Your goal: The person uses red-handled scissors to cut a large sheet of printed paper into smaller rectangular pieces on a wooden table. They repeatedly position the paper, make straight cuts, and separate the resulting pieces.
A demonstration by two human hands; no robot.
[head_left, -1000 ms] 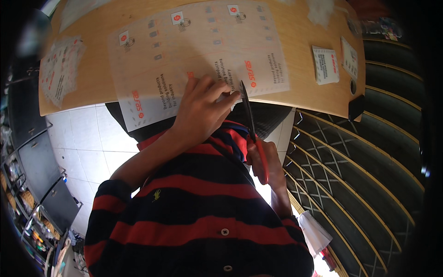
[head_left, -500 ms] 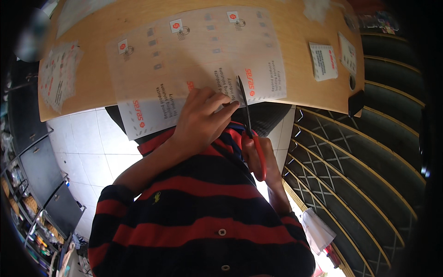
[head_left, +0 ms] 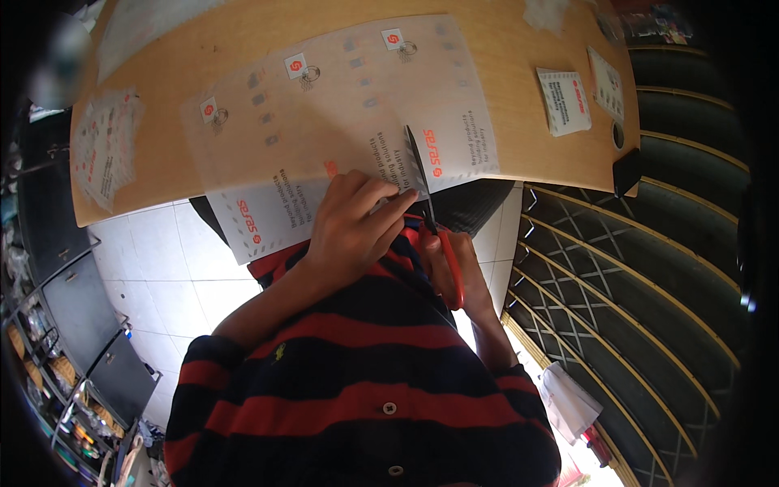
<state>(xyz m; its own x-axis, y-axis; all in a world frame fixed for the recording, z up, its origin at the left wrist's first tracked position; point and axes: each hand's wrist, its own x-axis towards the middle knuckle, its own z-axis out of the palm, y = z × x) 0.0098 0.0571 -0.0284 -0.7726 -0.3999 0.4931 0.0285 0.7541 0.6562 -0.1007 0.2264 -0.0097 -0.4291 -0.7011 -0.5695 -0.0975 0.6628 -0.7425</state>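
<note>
A large, thin, translucent printed sheet (head_left: 316, 122) lies on the wooden table, with its near left corner hanging over the front edge. My left hand (head_left: 353, 219) grips the sheet at its near edge, fingers bent and thumb side toward the blades. Just right of those fingertips, red-handled scissors (head_left: 419, 162) point away from me across the sheet. My right hand (head_left: 449, 264) is closed around the red handles, below the table edge. The blades look nearly together, along a printed strip; how far the paper is cut cannot be made out.
Small printed pieces (head_left: 564, 101) lie at the table's right, and a stack of translucent cut pieces (head_left: 107, 150) at its left. A black bracket (head_left: 623, 178) sits on the right front corner. Dark cabinets (head_left: 73, 292) stand left; a folding metal gate (head_left: 617, 268) stands right.
The scissors have shifted slightly left and away from me, and their blades look closer together. The sheet's hanging left corner sits a little lower. Both hands keep their holds.
</note>
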